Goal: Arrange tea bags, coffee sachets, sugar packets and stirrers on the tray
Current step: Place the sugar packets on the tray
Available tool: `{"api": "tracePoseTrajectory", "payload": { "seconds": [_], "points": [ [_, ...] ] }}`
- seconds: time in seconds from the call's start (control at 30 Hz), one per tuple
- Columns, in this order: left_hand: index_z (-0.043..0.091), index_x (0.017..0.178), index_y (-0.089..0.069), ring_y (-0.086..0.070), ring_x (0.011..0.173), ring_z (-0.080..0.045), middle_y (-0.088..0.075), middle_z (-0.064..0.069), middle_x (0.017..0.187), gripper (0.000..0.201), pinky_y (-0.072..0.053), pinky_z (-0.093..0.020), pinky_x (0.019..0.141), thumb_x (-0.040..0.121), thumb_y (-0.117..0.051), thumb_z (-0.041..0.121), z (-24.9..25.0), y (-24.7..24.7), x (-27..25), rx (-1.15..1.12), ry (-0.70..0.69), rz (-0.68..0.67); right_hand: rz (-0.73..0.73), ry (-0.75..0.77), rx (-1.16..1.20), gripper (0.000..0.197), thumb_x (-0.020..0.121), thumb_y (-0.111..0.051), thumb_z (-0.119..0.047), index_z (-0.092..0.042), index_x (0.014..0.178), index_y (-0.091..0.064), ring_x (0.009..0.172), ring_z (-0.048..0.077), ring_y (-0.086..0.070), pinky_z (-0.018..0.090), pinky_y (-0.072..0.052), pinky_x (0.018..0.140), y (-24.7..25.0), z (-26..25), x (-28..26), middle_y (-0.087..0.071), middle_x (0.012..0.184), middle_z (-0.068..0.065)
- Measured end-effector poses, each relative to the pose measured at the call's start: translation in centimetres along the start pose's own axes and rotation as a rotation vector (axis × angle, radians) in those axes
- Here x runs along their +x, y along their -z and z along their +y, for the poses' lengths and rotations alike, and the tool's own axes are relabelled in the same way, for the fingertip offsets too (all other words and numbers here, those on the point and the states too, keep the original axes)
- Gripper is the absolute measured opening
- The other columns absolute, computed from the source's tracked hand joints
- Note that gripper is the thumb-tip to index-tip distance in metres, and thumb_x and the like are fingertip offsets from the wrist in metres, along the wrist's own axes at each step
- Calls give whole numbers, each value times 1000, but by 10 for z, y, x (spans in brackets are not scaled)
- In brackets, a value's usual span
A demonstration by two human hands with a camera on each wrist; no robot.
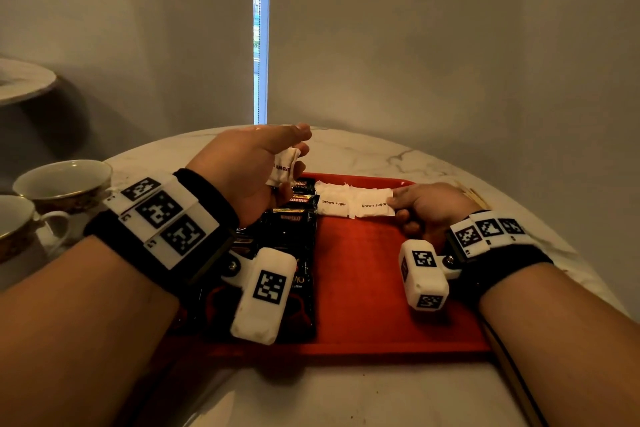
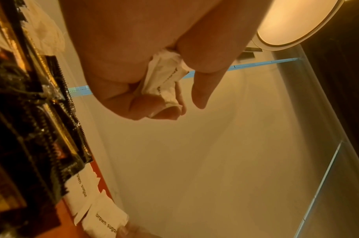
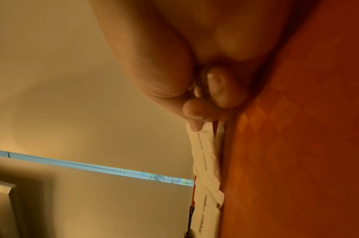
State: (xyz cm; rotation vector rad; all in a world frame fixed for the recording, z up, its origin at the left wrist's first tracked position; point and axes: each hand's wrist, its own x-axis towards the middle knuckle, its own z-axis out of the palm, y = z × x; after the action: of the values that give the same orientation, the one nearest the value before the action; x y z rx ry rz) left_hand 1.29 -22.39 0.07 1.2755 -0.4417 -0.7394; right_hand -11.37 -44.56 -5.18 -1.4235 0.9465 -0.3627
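A red tray (image 1: 363,288) lies on a round marble table. Black coffee sachets (image 1: 294,225) overlap along its left side. Two white brown-sugar packets (image 1: 334,203) lie side by side at the tray's back. My left hand (image 1: 301,149) is raised over the back left of the tray. Its thumb and fingers grip white sugar packets (image 1: 282,166), which show bunched in the left wrist view (image 2: 164,80). My right hand (image 1: 396,204) rests low on the tray with fingers curled. It pinches the right edge of the rightmost packet (image 1: 374,205), seen edge-on in the right wrist view (image 3: 205,153).
Thin wooden stirrers (image 1: 474,196) lie on the table just beyond my right hand, off the tray. Two gold-trimmed cups (image 1: 65,180) stand at the table's left edge. The tray's middle and right show bare red surface. A wall closes the back.
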Motion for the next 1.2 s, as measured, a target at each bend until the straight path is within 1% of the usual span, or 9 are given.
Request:
{"api": "tracePoseTrajectory", "payload": {
  "seconds": [0.13, 0.27, 0.4, 0.63, 0.77, 0.87, 0.93, 1.07, 1.2],
  "points": [
    [13, 127, -65, -55, 78, -13, -64, -2, 111, 39, -40, -20, 50, 92, -66, 31, 1, 1, 0, -10, 1, -5, 29, -7, -20, 19, 94, -55, 6, -1, 109, -62, 44, 8, -47, 19, -32, 34, -1, 0, 0, -65, 72, 11],
    [12, 126, -65, -55, 73, -12, -63, 0, 99, 37, -41, -20, 50, 93, -66, 29, 0, 1, 0, -23, 5, -14, 37, 9, -58, 14, 95, -55, 6, -3, 91, -64, 50, 11, -52, 19, -39, 40, -3, -1, -4, -65, 56, 6],
    [12, 115, -62, -57, 69, -14, -59, -3, 87, 20, -44, -21, 50, 96, -55, 17, 0, 0, 1, -82, 12, -26, 47, 23, -72, 11, 95, -57, 4, -1, 94, -66, 54, 13, -57, 18, -48, 43, -4, 0, -5, -66, 62, 9],
    [7, 110, -50, -66, 86, -31, -55, -20, 111, 23, -52, -31, 54, 92, -35, 5, 0, -1, 2, -194, 45, 1, 60, 43, -26, 16, 95, -57, 4, 4, 109, -64, 60, 15, -61, 20, -52, 44, -6, 1, -3, -65, 80, 15],
    [7, 107, -53, -67, 97, -35, -53, -25, 121, 29, -61, -34, 62, 94, -29, -1, -2, -4, 0, -187, 30, -17, 71, 54, -7, 17, 95, -57, 4, 2, 110, -64, 62, 16, -62, 21, -53, 45, -5, 0, -3, -66, 88, 15],
    [8, 107, -55, -68, 96, -34, -54, -22, 122, 29, -63, -40, 68, 96, -32, -4, -3, -5, -1, -172, 7, -25, 84, 69, 14, 17, 95, -57, 3, 2, 110, -63, 62, 16, -63, 22, -52, 45, -5, 1, 0, -67, 96, 18],
    [8, 113, -58, -70, 92, -33, -58, -20, 117, 29, -62, -43, 70, 96, -39, -5, -4, -4, 0, -136, -10, -24, 95, 93, 39, 14, 95, -56, 2, 1, 107, -63, 62, 16, -62, 23, -51, 46, -5, 1, 1, -65, 91, 15],
    [13, 113, -64, -73, 82, -25, -72, -12, 106, 24, -54, -34, 66, 91, -61, 4, -4, 2, 3, -55, -67, -46, 106, 194, 128, 14, 96, -61, -11, -2, 105, -62, 57, 14, -58, 24, -47, 45, -6, -8, 0, -59, 79, 8],
    [17, 97, -62, -70, 76, -18, -74, -7, 99, 19, -47, -26, 55, 82, -73, 14, -5, 3, 2, -25, -92, -73, -35, 319, 222, 30, 89, -69, -36, -8, 101, -66, 56, 11, -53, 23, -40, 48, -13, -27, -25, -59, 77, 2]
  ]
}}
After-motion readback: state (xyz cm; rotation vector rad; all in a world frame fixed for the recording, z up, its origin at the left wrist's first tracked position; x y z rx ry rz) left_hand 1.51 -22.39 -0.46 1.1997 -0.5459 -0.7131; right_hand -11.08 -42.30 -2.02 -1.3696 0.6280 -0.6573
